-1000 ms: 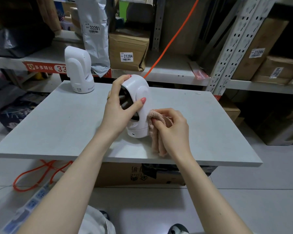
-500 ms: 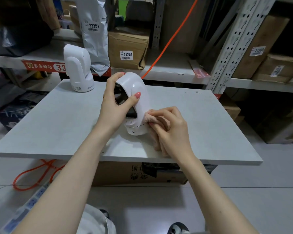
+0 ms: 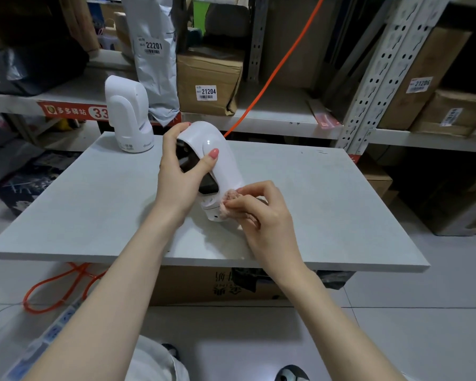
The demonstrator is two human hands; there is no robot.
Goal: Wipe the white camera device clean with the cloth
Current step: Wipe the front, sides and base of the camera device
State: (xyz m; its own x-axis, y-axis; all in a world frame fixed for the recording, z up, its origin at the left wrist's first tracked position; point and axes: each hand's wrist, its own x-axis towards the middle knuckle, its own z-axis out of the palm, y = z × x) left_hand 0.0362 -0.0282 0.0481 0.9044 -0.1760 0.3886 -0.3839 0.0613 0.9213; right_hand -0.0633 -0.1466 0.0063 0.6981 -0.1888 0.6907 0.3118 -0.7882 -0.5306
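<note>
A white camera device (image 3: 221, 158) with a dark lens face is tilted over the middle of the grey table (image 3: 94, 204), its base near the tabletop. My left hand (image 3: 180, 182) grips its upper body, thumb across the white shell. My right hand (image 3: 261, 215) pinches a small pink cloth (image 3: 228, 200) against the device's lower right side, by the base. Most of the cloth is hidden under my fingers.
A second white camera device (image 3: 129, 116) stands upright at the table's far left corner. Shelves behind hold cardboard boxes (image 3: 208, 81) and a grey parcel bag (image 3: 154, 56). An orange cable (image 3: 270, 72) runs diagonally behind. A cardboard box (image 3: 204, 287) sits under the table.
My left hand has tilted the device further left, with its top leaning away. My right hand with the cloth has slid down toward the base.
</note>
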